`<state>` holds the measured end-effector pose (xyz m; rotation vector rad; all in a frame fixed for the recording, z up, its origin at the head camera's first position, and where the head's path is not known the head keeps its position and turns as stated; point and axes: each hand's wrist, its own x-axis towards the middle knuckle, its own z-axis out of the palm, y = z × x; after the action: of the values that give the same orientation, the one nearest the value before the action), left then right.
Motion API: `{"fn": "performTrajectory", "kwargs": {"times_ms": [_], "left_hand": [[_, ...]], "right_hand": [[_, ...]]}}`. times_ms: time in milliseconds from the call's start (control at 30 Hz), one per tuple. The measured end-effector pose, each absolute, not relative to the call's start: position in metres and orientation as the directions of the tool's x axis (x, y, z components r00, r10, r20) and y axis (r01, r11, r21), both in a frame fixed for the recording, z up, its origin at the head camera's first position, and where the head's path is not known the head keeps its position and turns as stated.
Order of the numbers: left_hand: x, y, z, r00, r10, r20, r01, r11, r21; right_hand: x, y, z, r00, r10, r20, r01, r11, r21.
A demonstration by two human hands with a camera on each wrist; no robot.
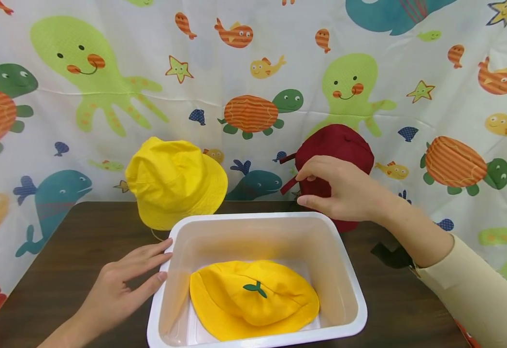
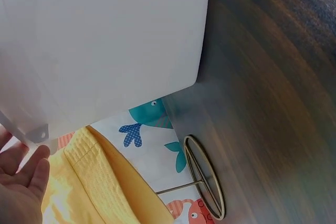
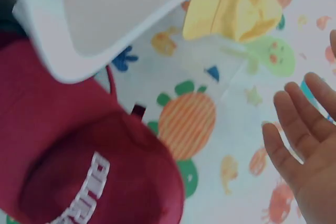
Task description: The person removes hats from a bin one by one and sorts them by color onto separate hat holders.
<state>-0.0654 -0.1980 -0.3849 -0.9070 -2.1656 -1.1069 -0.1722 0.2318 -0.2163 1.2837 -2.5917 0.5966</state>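
A white plastic tub [image 1: 354, 304] stands at the front with a yellow brimmed hat [image 1: 218, 295] lying inside, a green sprout on its crown. My left hand [image 1: 120, 282] rests its fingertips on the tub's left rim, fingers relaxed. My right hand [image 1: 344, 188] hovers in front of a dark red cap [image 1: 340, 142], hiding part of it; two short straps stick out at the cap's left. White lettering shows on that cap [image 3: 142, 182] in the right wrist view, where the right hand [image 3: 315, 150] has spread fingers and holds nothing.
Behind the tub at left, a second yellow hat [image 1: 170, 179] is propped up on a thin brass wire stand [image 2: 205, 177]. The dark wooden table [image 1: 83, 232] backs onto a sea-animal curtain [image 1: 140, 58]. A black strap-like piece [image 1: 392, 255] hangs by the right sleeve.
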Motion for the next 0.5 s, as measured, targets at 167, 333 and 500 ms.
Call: {"fn": "performTrajectory", "kwargs": {"times_ms": [167, 333, 500], "left_hand": [[-0.066, -0.198, -0.385, -0.626, 0.312, 0.714, 0.764, 0.428, 0.483], [-0.066, -0.199, -0.385, -0.632, 0.316, 0.708, 0.760, 0.435, 0.484], [-0.066, -0.200, -0.384, -0.643, 0.316, 0.697, 0.749, 0.449, 0.488]], "right_hand": [[-0.157, 0.212, -0.226, -0.587, -0.777, 0.227, -0.806, 0.534, -0.255], [-0.147, 0.199, -0.232, -0.585, -0.801, 0.131, -0.796, 0.535, -0.283], [-0.140, 0.187, -0.238, -0.547, -0.836, 0.036, -0.806, 0.515, -0.291]]}}
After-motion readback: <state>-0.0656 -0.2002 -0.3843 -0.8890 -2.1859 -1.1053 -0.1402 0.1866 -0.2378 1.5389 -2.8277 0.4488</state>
